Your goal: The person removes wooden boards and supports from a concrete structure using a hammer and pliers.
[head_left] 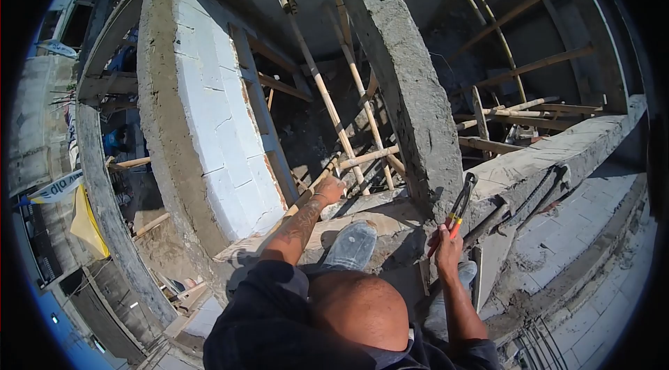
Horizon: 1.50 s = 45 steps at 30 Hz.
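Observation:
My right hand (448, 250) is closed around the red-and-yellow handles of a pair of pincers (463, 204). Their dark metal head points up and away, beside the end of the rough concrete beam (401, 56). My left hand (330, 190) reaches forward, fingers curled, next to a thin wooden strip (306, 196) and above the bamboo poles. A small pale bit shows at its fingers, but what it grips cannot be made out. Below that hand is a dusty grey shoe (352, 244) on a concrete ledge; the other shoe (465, 274) is partly hidden by my right forearm.
Bamboo poles (322, 88) stand in the deep opening ahead. A white block wall (216, 105) edged with mortar runs along the left. Bent steel bars (540, 196) stick out of the concrete at right. Far below at left are a street and a yellow sheet (87, 224).

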{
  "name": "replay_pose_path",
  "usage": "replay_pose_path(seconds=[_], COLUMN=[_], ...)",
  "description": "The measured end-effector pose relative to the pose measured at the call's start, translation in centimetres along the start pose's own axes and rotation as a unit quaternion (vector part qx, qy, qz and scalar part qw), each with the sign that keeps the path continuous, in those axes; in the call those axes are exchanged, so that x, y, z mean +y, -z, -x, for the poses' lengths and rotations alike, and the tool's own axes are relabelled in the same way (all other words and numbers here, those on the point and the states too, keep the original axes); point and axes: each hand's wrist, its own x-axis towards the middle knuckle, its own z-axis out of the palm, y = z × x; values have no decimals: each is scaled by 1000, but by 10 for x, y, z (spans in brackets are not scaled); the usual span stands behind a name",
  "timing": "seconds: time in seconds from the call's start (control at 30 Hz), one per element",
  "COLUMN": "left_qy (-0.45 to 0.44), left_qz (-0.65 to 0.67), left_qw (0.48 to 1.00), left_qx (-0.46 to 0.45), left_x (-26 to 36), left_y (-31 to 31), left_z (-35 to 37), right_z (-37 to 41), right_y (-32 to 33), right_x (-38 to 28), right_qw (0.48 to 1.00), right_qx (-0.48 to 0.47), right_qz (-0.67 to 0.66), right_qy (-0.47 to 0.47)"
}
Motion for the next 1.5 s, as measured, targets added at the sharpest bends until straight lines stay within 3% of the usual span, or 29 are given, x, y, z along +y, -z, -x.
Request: replay_pose_path(seconds=[0.03,0.07,0.1,0.17,0.23,0.3,0.37,0.5,0.53,0.57,0.63,0.9,0.97,1.1,1.17,1.23,1.43,1.5], left_qy=[-69,-37,2,0,3,-57,-173,-217,-266,-274,-260,-229,-241,-268,-271,-268,-263,-262], left_qz=[-15,14,42,37,33,122,106,175,82,76,34,-7,-120,-173,-158,-158,-131,-166], left_qw=[997,999,999,999,999,988,968,947,933,930,941,948,933,913,916,917,924,921], left_qx=[10,4,2,5,15,76,150,162,228,231,212,222,241,254,250,252,244,234], left_x=[2,7,15,29,44,70,103,184,194,208,222,234,236,233,230,231,229,229], left_y=[5,7,11,12,15,15,22,48,46,48,44,54,59,61,59,61,66,62], left_z=[4,9,13,18,20,17,10,-4,-12,-11,-11,-10,-12,-20,-19,-22,-24,-25], right_z=[0,-1,-6,-27,-26,-43,-47,-45,-50,-54,-54,-60,-61,-64,-60,-45,17,44], right_y=[7,15,21,50,61,88,106,107,102,97,80,75,79,90,104,112,163,168], right_x=[2,0,6,39,10,41,48,38,49,53,37,31,28,23,17,-11,-125,-153], right_qw=[1000,999,993,977,955,944,933,915,907,898,898,887,882,886,930,928,920,910], right_qx=[26,50,111,197,278,319,343,345,361,377,372,356,344,362,303,294,194,190], right_qz=[7,-11,-11,40,46,45,85,210,218,226,223,275,306,286,203,229,340,362], right_qy=[7,-11,38,75,86,68,75,25,1,-23,-77,-107,-104,-46,-39,6,13,68])
